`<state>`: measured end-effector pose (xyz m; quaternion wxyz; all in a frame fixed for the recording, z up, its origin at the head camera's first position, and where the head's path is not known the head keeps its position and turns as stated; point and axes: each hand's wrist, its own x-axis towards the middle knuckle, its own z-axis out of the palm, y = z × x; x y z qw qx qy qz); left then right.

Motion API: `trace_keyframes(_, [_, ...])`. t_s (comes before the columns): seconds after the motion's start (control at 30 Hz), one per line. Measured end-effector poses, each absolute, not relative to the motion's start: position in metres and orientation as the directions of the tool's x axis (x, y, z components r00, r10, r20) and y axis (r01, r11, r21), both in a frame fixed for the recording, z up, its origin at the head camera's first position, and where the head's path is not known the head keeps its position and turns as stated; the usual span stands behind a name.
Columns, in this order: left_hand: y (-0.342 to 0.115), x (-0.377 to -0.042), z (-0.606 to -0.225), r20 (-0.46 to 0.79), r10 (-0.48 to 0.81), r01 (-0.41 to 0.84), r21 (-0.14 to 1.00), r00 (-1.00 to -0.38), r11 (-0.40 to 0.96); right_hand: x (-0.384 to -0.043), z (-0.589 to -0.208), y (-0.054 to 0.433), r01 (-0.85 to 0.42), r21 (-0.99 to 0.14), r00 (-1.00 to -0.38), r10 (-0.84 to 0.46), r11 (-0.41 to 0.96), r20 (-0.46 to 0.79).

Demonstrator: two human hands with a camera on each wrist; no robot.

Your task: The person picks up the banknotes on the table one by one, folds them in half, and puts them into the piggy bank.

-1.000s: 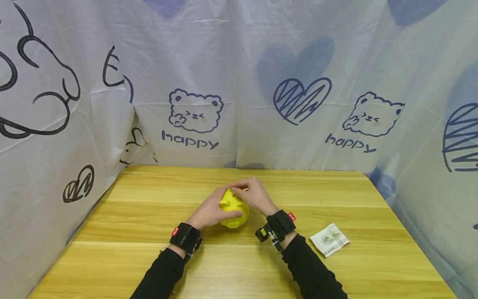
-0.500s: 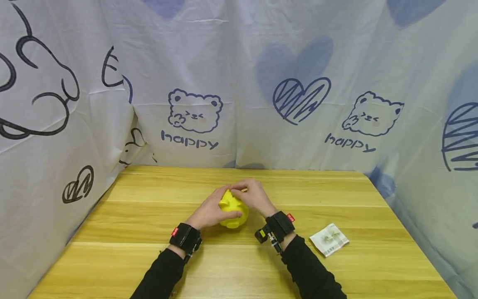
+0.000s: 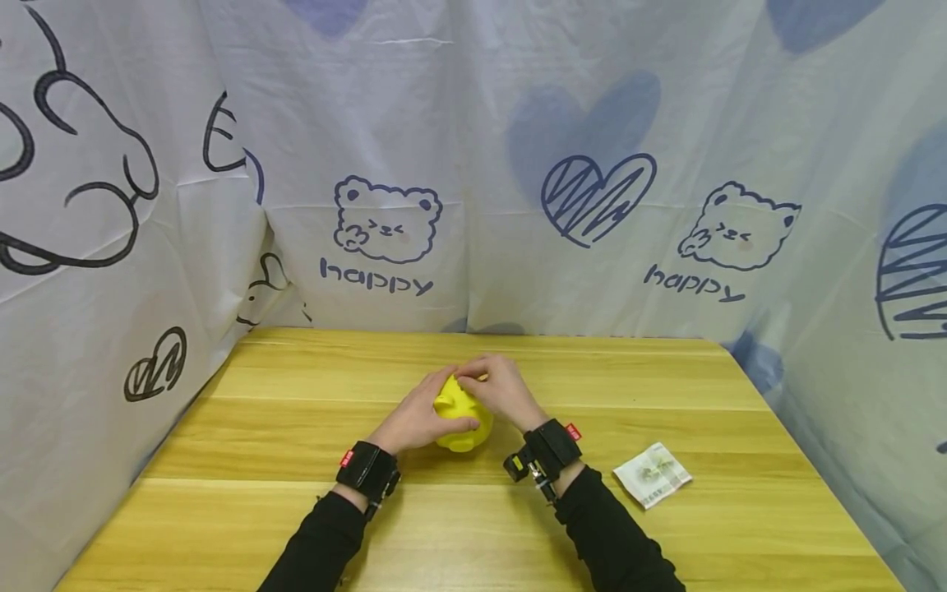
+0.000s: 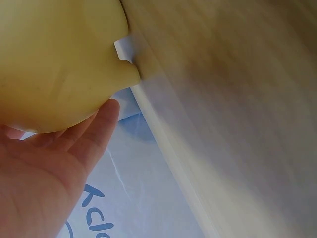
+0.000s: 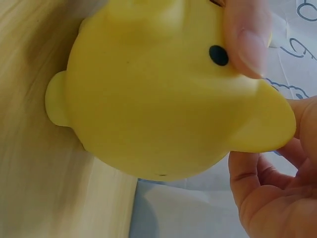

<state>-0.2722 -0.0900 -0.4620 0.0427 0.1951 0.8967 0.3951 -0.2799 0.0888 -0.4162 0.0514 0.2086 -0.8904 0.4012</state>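
Head cam, with 12 o'clock pointing away from me: the yellow toy (image 3: pixel 464 407) sits on the wood-look bench (image 3: pixel 444 526), right between my hands. My left hand (image 3: pixel 414 421) is wrapped round it from 9 o'clock, thumb across the near side and fingers round the far side. Right hand (image 3: pixel 506 388) comes in from about 2 o'clock, fingers curled in at the top; can't tell if they're pinching anything, the tips are hidden.

Right wrist cam shows an ear (image 5: pixel 265 119) in front of that hand's fingers, plus a black eye (image 5: pixel 218 55) with my left thumb (image 5: pixel 250 42) just beside it. Left wrist cam has my fingers against the rounded body, near a stubby nub (image 4: pixel 128 74).

Small pale paper piece (image 3: pixel 653 475) with greenish print lies between 3 and 4 o'clock, beside my black right sleeve (image 3: pixel 621 534).
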Motion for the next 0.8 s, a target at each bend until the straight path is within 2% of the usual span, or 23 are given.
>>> trace_keyframes(0.8, [-0.0906, -0.2728, -0.4631, 0.056, 0.363, 0.287, 0.726, -0.930, 0.625, -0.2804, -0.4176, 0.0870, -0.366, -0.692, -0.931, -0.248, 0.623, 0.269])
